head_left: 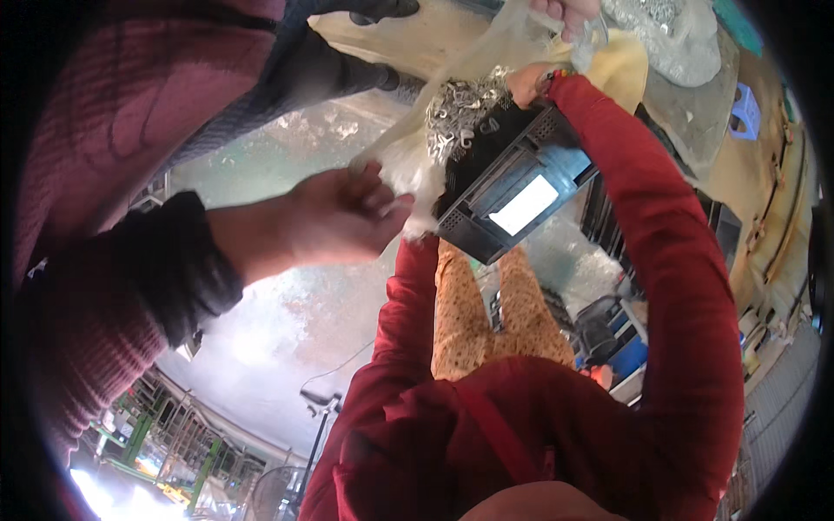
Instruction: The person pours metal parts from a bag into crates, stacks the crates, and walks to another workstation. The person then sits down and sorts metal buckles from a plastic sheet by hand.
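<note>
Head view: the step in hand is, in my judgement, tipping metal hooks (456, 113) between a tilted black crate (521, 174) and a clear plastic bag (413, 178); hooks lie where the two meet. The right hand (526, 84) has its grip closed on the crate's far corner; the left hand's grip (mostly hidden) I cannot tell. A co-worker's hand (347, 213) is at the bag's edge. The next move likely calls for steeper tilt, bag mouth wide. Pale floor (287, 330) gives room leftward; dark slats (599, 213) crowd the crate's right edge.
</note>
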A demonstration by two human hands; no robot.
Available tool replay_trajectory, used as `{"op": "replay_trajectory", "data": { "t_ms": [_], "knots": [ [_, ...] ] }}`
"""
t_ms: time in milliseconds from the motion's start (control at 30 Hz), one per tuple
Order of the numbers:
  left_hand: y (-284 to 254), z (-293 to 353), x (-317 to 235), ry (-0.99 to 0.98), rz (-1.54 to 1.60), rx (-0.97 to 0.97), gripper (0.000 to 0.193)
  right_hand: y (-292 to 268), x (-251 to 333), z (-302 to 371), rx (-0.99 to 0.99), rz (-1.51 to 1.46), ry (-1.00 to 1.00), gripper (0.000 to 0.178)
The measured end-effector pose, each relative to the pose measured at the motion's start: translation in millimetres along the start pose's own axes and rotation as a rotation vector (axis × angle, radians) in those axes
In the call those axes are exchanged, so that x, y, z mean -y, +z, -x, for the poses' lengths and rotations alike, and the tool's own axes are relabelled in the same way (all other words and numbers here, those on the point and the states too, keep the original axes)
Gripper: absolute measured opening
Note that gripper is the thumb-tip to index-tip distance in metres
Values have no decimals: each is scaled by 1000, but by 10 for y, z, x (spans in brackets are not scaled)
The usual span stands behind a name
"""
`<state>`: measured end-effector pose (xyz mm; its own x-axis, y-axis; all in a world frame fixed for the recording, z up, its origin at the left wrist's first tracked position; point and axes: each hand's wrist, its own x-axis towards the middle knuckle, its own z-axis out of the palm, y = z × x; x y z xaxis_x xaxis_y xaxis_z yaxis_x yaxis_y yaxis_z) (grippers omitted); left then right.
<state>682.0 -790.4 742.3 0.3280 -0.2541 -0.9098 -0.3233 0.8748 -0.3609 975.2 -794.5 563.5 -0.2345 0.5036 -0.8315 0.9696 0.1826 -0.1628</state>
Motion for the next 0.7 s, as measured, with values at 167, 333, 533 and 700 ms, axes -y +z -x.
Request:
{"op": "replay_trajectory", "data": {
  "t_ms": [167, 333, 533, 700],
  "knots": [
    [-1436, -1625, -163, 323, -57, -111, 15, 44, 464, 756, -252, -172, 62, 32],
    [-1178, -1790, 930, 1078, -936, -97, 24, 253, 409, 1526, -387, -377, 168, 30],
    [-1372, -2688, 467, 1255, -1202, 40, 26, 777, -123, 1027, -610, -322, 9, 22],
    [-1057, -2163, 1319, 1135, -1354, -118, 22, 1554, 416, 1647, -513, -326, 195, 37]
  ]
}}
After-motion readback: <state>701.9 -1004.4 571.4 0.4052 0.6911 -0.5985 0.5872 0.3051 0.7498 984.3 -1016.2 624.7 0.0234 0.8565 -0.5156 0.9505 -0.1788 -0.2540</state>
